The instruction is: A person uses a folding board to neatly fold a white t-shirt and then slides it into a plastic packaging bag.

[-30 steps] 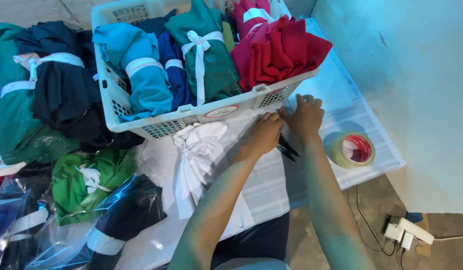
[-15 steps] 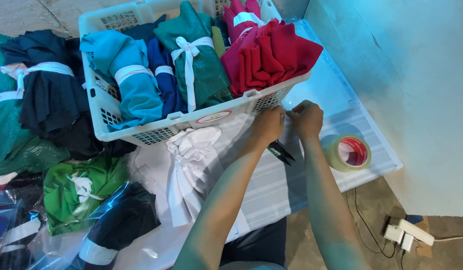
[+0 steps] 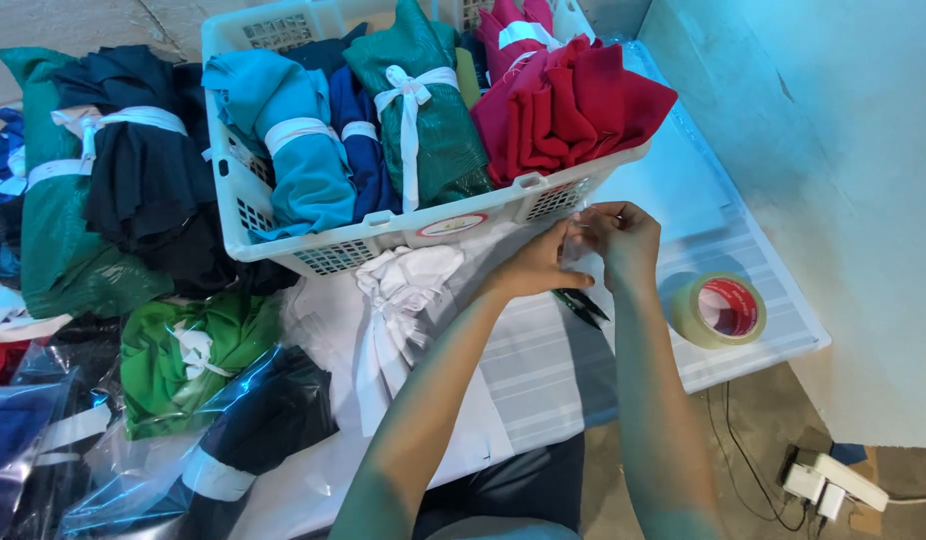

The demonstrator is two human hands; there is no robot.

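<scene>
Both hands [image 3: 588, 250] pinch together beside white basket [image 3: 423, 228] holding tied cloth bundles [image 3: 413, 110].

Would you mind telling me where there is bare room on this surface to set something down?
Free: the pale strip between the basket, the wall and the tape roll, plus the striped patch below the scissors. Crowded: everything left of the white bundle, piled with tied cloth.

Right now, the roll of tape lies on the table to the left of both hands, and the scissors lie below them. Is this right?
Not quite. The roll of tape lies to the right of both hands, left hand and right hand. The scissors do lie below them, as the head view shows.
</scene>
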